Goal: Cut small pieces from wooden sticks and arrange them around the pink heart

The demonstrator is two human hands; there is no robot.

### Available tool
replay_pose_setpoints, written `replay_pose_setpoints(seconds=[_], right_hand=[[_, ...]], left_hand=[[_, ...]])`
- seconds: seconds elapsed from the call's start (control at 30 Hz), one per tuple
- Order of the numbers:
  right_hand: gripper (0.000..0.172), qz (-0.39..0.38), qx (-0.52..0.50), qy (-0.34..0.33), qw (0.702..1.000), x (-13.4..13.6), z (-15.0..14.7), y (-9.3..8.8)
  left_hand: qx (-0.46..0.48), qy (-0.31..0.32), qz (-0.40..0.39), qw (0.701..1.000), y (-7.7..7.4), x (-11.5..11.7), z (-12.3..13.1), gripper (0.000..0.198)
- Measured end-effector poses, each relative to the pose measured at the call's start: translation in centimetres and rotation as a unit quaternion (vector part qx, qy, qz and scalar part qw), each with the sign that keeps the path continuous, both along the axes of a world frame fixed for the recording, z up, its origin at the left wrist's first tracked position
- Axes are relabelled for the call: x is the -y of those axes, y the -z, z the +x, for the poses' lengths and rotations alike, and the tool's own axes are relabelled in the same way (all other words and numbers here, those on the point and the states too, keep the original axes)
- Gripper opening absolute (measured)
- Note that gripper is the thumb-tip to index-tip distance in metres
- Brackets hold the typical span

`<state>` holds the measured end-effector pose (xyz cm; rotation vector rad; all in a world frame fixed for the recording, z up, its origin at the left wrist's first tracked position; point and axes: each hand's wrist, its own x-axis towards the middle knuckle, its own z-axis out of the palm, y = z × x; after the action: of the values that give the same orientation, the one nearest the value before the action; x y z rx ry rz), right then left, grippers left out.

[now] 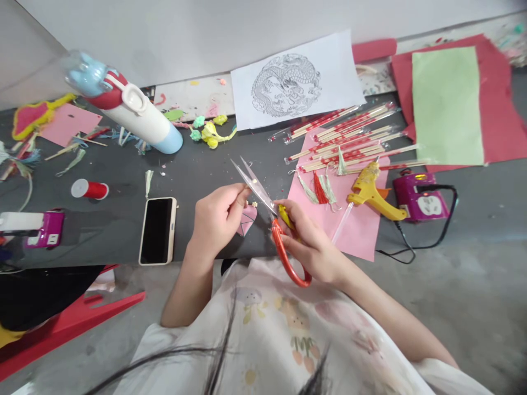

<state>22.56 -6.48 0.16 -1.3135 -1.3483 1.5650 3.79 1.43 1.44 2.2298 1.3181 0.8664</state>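
Observation:
My right hand (310, 236) grips a pair of scissors (284, 255) with orange handles, and a yellow part shows by the thumb and finger. The scissors' blades stand slightly apart and point up and left, close to my left fingertips. My left hand (220, 216) is closed in a pinch. Against its fingers is a small pink piece (247, 220) with dark lines across it; the fingers partly hide it, and any thread between them is too fine to make out. Both hands are over the table's front edge.
A phone (157, 230), a red thread spool (90, 189) and a bottle (135, 109) stand left. Right are wrapped chopsticks (354, 137), tassels (320, 188), pink paper (358, 236), a yellow glue gun (370, 192) and a corded purple power socket (420, 197). A dragon drawing (288, 85) lies behind.

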Motion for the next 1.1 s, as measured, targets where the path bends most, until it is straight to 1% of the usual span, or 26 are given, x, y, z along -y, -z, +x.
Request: replay_pose_setpoints(seconds=[0.1, 0.2, 0.27, 0.33, 0.43, 0.53, 0.77, 0.9, 1.1], right_hand=[[0.040, -0.028, -0.094, -0.005, 0.995, -0.1, 0.1, 1.1], [0.038, -0.056, -0.200, -0.009, 0.978, -0.1, 0.1, 2.1], [0.037, -0.069, -0.268, -0.014, 0.961, -0.3, 0.2, 2.3], [0.034, -0.084, -0.309, -0.023, 0.947, -0.5, 0.3, 2.2], [0.029, -0.111, -0.312, -0.033, 0.943, -0.8, 0.3, 1.7], [0.027, -0.124, -0.303, -0.041, 0.944, -0.9, 0.3, 1.4], [0.037, -0.118, -0.291, -0.044, 0.948, -0.8, 0.3, 1.5], [0.036, -0.121, -0.297, -0.031, 0.947, -0.9, 0.2, 1.4], [0.041, -0.125, -0.290, -0.018, 0.949, -0.8, 0.2, 1.6]], left_hand=[[-0.028, -0.010, 0.034, 0.999, -0.2, 0.1, 0.0, 0.021], [-0.073, -0.017, 0.074, 0.994, -0.6, 0.2, 0.1, 0.017], [-0.097, -0.026, 0.101, 0.990, -0.9, 0.4, 0.1, 0.017], [-0.116, -0.036, 0.123, 0.985, -1.1, 0.5, 0.2, 0.017], [-0.132, -0.041, 0.137, 0.981, -1.5, 0.7, 0.2, 0.018], [-0.134, -0.042, 0.141, 0.980, -1.8, 0.9, 0.1, 0.017], [-0.126, -0.057, 0.160, 0.977, -2.1, 1.2, 0.3, 0.014], [-0.125, -0.061, 0.151, 0.979, -2.2, 1.3, 0.3, 0.013], [-0.132, -0.056, 0.129, 0.981, -2.1, 1.4, 0.1, 0.014]])
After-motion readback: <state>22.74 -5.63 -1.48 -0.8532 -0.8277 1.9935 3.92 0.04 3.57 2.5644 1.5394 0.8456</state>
